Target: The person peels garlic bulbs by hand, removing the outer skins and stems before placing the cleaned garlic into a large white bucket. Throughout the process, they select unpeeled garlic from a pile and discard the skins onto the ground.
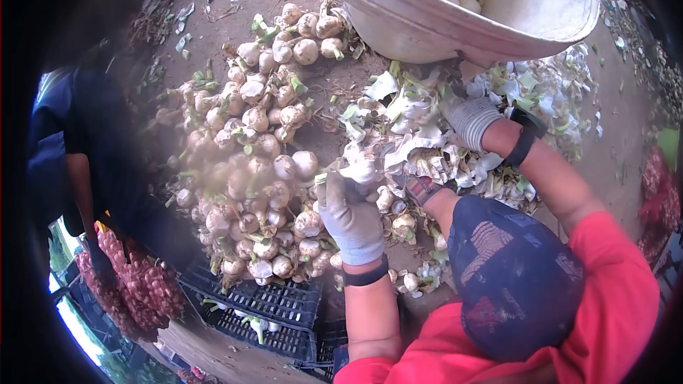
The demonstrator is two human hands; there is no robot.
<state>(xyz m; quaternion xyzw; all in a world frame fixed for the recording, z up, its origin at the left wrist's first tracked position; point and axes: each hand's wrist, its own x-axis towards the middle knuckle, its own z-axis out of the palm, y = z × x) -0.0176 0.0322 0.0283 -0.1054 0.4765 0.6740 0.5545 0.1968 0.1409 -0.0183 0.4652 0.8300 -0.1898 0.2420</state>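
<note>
My left hand (348, 224), in a white knit glove, is closed on a garlic bulb (361, 168) with pale skin and a short cut green stem pointing left. My right hand (467, 117), gloved too, reaches over the heap of peeled garlic skins (420, 146), just below the basin; its fingers are blurred and partly hidden, so I cannot tell what they hold. A large pile of unpeeled garlic bulbs (263, 171) lies on the ground left of my hands.
A big whitish basin (420, 21) at the top holds white bulbs with pale stems. My bent knee (516, 277) and sandalled foot (427, 188) are between my arms. Black plastic crates (256, 306) stand at lower left. A person in dark clothing (114, 149) is near a red mesh sack (131, 277).
</note>
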